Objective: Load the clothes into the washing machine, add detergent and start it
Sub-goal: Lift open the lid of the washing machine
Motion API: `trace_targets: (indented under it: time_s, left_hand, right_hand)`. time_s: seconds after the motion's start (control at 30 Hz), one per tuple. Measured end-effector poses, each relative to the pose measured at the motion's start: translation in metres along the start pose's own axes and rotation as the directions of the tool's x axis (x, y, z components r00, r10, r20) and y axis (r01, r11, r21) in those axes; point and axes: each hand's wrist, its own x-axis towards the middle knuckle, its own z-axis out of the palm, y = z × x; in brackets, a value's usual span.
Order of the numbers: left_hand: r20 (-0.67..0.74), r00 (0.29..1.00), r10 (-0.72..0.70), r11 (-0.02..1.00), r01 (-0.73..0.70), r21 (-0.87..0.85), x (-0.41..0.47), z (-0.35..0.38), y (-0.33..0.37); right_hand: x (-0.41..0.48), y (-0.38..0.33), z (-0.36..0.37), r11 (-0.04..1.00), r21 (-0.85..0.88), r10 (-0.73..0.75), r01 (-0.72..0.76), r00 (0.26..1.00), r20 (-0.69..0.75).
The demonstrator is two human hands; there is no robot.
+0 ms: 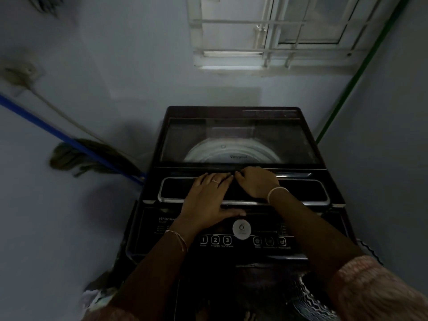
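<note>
Washing machine (234, 112) is seen directly beneath both hands, its glass lid (240, 133) closed and the drum (231, 152) visible through it beyond the fingertips. The left hand (208, 195) is laid flat on the lid's front strip, fingers straight and close together, thumb stretched sideways. Touching it on its right, the right hand (257, 181) is curled, fingers hooked over the lid's front edge. The control panel (240, 240) lies just nearer than the wrists. A mop (78, 156) is leaned well left of the left hand.
</note>
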Motion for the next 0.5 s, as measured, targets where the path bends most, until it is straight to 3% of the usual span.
trace_targets:
  time_s: [0.07,0.17,0.27,0.4,0.5]
  left_hand:
    - [-0.165,0.985,0.056,0.998,-0.054,0.016,0.004,-0.009,0.002]
    - [-0.429,0.89,0.152,0.988,-0.137,0.067,0.015,-0.026,0.005]
    - [-0.532,0.834,0.145,0.989,-0.111,0.095,0.032,-0.047,0.012]
    - [-0.61,0.784,0.115,0.987,-0.02,0.16,0.053,-0.067,0.018]
    - [-0.667,0.736,0.116,0.983,0.011,0.183,0.071,-0.081,0.021]
  right_hand:
    - [0.006,-0.001,-0.016,0.999,-0.003,-0.034,0.034,0.998,0.057]
    - [0.012,-0.005,-0.048,0.996,0.012,-0.086,0.085,0.987,0.137]
    - [0.014,-0.011,-0.081,0.992,-0.007,-0.123,0.125,0.985,0.122]
    - [0.017,-0.013,-0.111,0.98,-0.009,-0.199,0.199,0.972,-0.123]
    - [0.011,-0.013,-0.132,0.972,-0.05,-0.229,0.228,0.898,-0.376]
